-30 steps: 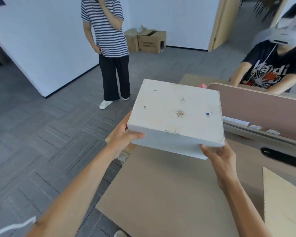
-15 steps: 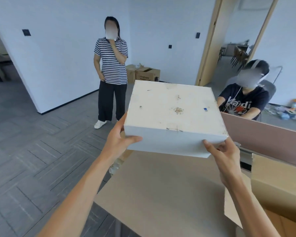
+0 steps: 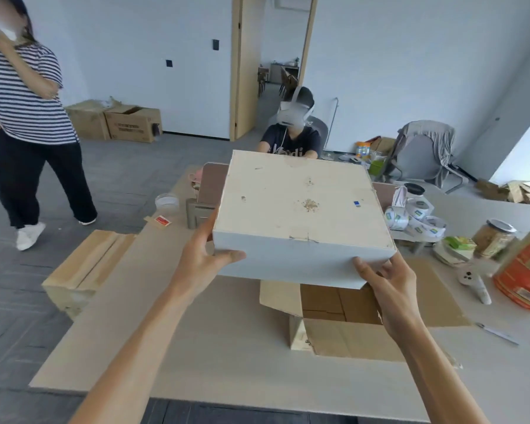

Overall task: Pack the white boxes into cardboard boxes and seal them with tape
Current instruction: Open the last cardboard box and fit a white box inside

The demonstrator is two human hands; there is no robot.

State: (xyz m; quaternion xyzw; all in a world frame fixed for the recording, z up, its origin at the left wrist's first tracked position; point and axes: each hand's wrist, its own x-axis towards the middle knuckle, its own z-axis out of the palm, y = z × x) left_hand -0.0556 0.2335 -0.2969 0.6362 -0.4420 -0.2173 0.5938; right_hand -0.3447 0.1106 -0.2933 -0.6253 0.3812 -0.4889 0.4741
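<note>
**White box held over the open carton**

The left hand (image 3: pixel 203 261) and right hand (image 3: pixel 390 281) grip the white box (image 3: pixel 300 215) by its near corners, in the air above the open cardboard box (image 3: pixel 337 328) on the tabletop (image 3: pixel 227 347). The held box hides most of the carton's opening and the far part of the tabletop. To the right stand label rolls (image 3: pixel 413 214), a jar (image 3: pixel 493 238) and a red bag (image 3: pixel 525 272). A sealed carton (image 3: pixel 84 267) sits at the left edge. A seated person (image 3: pixel 291 139) faces across; another person (image 3: pixel 25 117) stands at left.
</note>
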